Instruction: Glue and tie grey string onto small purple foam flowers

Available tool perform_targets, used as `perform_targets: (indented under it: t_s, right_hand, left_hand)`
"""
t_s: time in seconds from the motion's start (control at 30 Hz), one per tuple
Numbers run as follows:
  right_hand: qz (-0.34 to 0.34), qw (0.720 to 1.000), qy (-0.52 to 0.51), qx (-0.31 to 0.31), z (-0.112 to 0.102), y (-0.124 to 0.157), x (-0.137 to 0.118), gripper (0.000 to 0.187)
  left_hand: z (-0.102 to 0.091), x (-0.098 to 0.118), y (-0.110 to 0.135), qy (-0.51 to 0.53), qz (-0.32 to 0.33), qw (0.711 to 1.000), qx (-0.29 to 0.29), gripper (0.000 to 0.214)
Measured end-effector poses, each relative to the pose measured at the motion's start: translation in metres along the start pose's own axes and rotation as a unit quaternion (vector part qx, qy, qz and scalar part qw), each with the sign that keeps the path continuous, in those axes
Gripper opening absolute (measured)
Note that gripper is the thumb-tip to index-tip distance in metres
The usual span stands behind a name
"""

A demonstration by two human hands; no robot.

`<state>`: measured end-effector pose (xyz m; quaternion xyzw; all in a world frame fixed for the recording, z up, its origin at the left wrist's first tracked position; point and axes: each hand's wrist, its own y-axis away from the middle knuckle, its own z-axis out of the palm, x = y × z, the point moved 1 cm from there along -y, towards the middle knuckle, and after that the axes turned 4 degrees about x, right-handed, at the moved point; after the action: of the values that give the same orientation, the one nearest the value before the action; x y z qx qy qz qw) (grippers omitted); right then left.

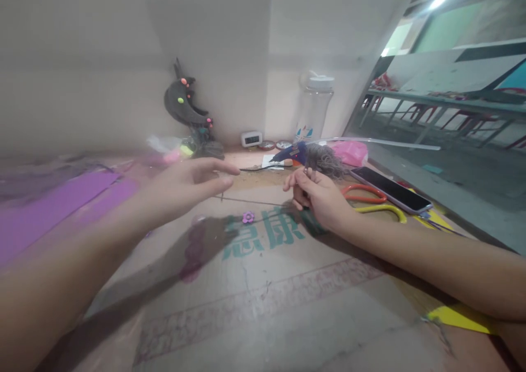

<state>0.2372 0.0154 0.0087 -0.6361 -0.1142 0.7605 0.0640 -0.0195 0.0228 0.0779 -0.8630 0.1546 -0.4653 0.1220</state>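
My left hand (193, 180) reaches in from the left above the board, thumb and index finger apart, with nothing plain to see between them. A thin dark strand shows just below its fingertips. To the right, my right hand (314, 194) has its fingers curled in and the thumb pressed to the index finger; whatever is in that pinch is too small and blurred to name. A small purple flower (248, 217) lies on the printed board (255, 301) between and below the hands. Just behind the right hand are a blue glue gun (293, 153) and grey yarn (326, 161).
Orange (365, 193) and yellow handles (384, 210) lie beside a phone (392, 188) at right. Behind stand a bottle (314, 109), a small digital clock (251, 138) and a dark crescent ornament (181, 101). Purple sheets (53, 207) lie left, yellow paper (464, 318) front right.
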Motion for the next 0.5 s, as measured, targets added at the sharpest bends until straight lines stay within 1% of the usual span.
perform_targets:
  t_s: [0.07, 0.17, 0.23, 0.3, 0.37, 0.43, 0.5]
  right_hand:
    - [-0.036, 0.999, 0.012, -0.007, 0.003, 0.004, -0.005, 0.036]
    - [-0.051, 0.998, 0.016, -0.023, 0.006, 0.009, -0.013, 0.037]
    - [-0.03, 0.998, -0.004, -0.051, 0.009, 0.011, -0.015, 0.035]
    - [0.007, 0.997, -0.025, -0.078, 0.011, 0.013, -0.015, 0.033]
    - [0.046, 0.995, -0.027, -0.084, 0.012, 0.015, -0.013, 0.032]
    - [0.063, 0.995, 0.017, -0.073, 0.011, 0.015, -0.009, 0.032]
    - [0.034, 0.989, 0.131, -0.066, 0.009, 0.013, -0.007, 0.029]
  left_hand:
    - [0.001, 0.001, 0.002, -0.104, 0.034, 0.992, -0.061, 0.031]
    - [0.004, -0.004, 0.004, -0.199, 0.08, 0.971, -0.108, 0.044]
    - [0.007, -0.01, 0.004, -0.234, 0.105, 0.958, -0.131, 0.043]
    - [0.01, -0.016, 0.005, -0.262, 0.13, 0.944, -0.151, 0.032]
    - [0.011, -0.02, 0.006, -0.289, 0.148, 0.931, -0.165, 0.025]
    - [0.011, -0.021, 0.007, -0.313, 0.158, 0.921, -0.169, 0.028]
    - [0.01, -0.017, 0.007, -0.327, 0.158, 0.918, -0.161, 0.029]
